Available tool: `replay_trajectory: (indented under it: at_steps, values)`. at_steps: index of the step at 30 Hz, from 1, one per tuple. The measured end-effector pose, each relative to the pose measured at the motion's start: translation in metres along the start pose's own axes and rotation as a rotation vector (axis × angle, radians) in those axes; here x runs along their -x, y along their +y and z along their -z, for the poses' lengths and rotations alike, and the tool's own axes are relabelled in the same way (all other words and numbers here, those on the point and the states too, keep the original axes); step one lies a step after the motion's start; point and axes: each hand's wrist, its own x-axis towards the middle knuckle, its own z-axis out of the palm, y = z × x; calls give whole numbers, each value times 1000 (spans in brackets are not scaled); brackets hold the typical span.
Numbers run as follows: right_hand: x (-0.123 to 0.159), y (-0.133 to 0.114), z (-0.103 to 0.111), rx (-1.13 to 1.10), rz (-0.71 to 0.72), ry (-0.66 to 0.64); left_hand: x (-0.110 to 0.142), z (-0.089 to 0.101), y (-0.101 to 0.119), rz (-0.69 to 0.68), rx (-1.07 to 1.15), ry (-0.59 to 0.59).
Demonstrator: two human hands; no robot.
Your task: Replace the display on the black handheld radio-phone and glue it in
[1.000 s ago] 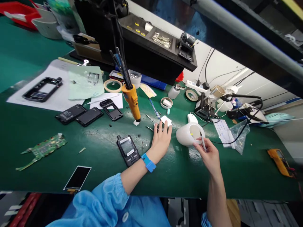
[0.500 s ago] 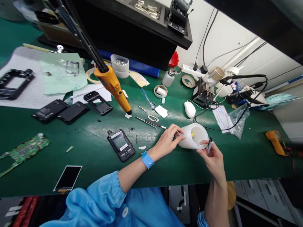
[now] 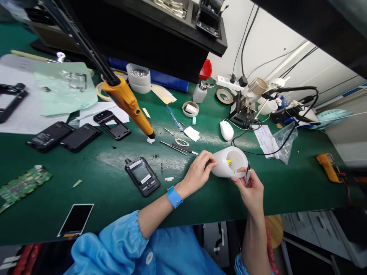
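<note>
A thick-walled white roll, with something yellow inside its hollow, lies on its side on the green bench. My left hand, a blue strap on its wrist, is closed at the roll's left side. Its thumb and forefinger pinch together there; whatever is between them is too small to make out. My right hand grips a slim grey utility knife with a dark tip, while its thumb and a finger touch the roll's near rim. Left of my hands lies a black handheld device with a screen.
Tweezers and an orange electric screwdriver on a hanging arm are beyond my left hand. A white mouse sits behind the roll. Black housings, a green circuit board and a loose screen lie leftward.
The view has swung slightly, shifting everything left in the picture. My left fingertips have drawn together into a pinch at the roll's side. The right hand still holds the knife at the rim.
</note>
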Motion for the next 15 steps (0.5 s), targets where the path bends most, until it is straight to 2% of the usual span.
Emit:
replay_trajectory:
  at_steps: [10,15]
  values:
    - [-6,-1,21,49,-4,-81,-1,-6,-4,-29,-110,101]
    - [-9,-10,12,82,1,-26,0,-1,0,-25,-130,138]
